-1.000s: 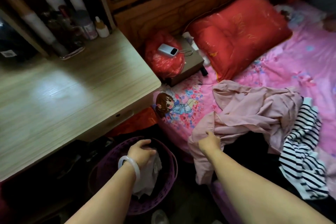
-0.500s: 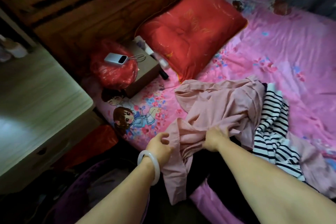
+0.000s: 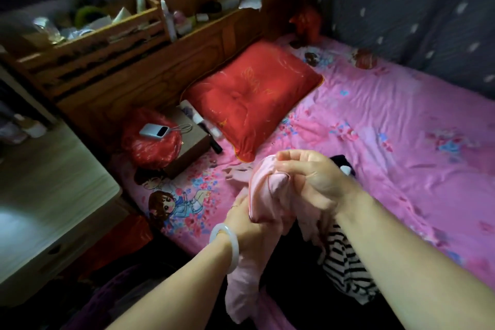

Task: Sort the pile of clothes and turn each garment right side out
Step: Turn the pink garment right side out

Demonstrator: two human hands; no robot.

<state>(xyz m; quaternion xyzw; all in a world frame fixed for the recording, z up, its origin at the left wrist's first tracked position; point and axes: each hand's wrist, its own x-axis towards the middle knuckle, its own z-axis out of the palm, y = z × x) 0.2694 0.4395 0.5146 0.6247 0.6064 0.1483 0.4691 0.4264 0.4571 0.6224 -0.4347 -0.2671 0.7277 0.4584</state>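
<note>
**Pink garment up off the bed, both hands bunched into it**

Pink cloth is what I'm working: the pink garment [image 3: 267,190] is lifted over the near edge of the bed [image 3: 375,120], one end trailing down past my wrist toward the floor. My right hand [image 3: 313,179] pinches a fold at the top, fingers pressed together on it. My left hand [image 3: 249,220] grips lower down, fingers wrapped into the fabric, though I can't tell whether they're inside an opening or just around the bunch.

Risk from here, as I judge it: the cloth is wadded, so if I pull without finding a sleeve or hem first, I'll only twist it tighter. The dangling tail could drag on the floor or snag the purple basket [image 3: 112,300] below. My bangle [image 3: 227,246] sits right against the fabric and could catch a seam.

Around me: the striped garment [image 3: 345,270] lies just under my right forearm, near enough to get swept along. A dark item [image 3: 342,166] peeks out behind my right hand. The red pillow [image 3: 249,96] and the red bag [image 3: 152,139] with a power bank [image 3: 154,132] on top sit well clear.
</note>
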